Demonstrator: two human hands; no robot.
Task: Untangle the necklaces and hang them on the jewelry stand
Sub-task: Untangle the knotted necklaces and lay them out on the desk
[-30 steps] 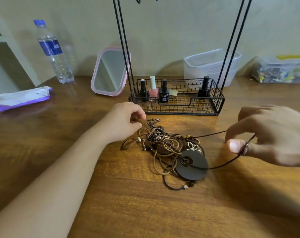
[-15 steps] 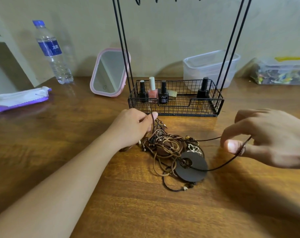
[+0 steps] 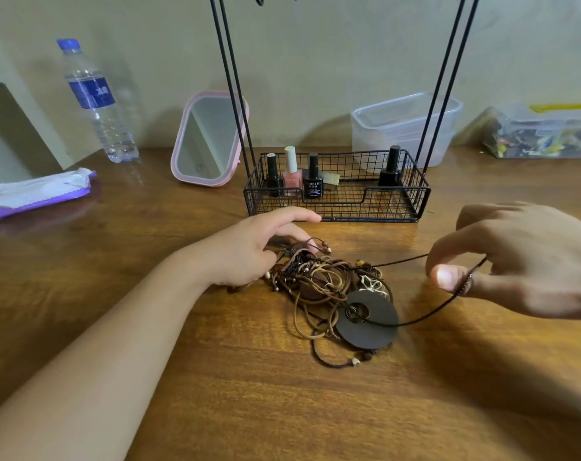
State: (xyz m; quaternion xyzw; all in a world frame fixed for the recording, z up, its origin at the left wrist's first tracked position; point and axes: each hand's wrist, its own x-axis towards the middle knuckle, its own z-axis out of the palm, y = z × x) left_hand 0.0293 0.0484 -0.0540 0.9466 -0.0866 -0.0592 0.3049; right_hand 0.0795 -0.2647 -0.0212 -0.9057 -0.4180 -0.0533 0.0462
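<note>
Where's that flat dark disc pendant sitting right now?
The dark disc pendant lies on the wooden table at the near right edge of the necklace tangle, between the two hands and in front of the wire basket.

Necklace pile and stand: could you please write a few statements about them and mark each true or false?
1. The right hand pinches a dark cord. True.
2. The cord runs to the black disc. True.
3. A necklace already hangs on the stand. False: the necklaces all lie tangled on the table.
4. The left hand is lifted clear of the pile. False: it rests at the pile's left edge.
5. Bottles stand in the basket. True.
</note>
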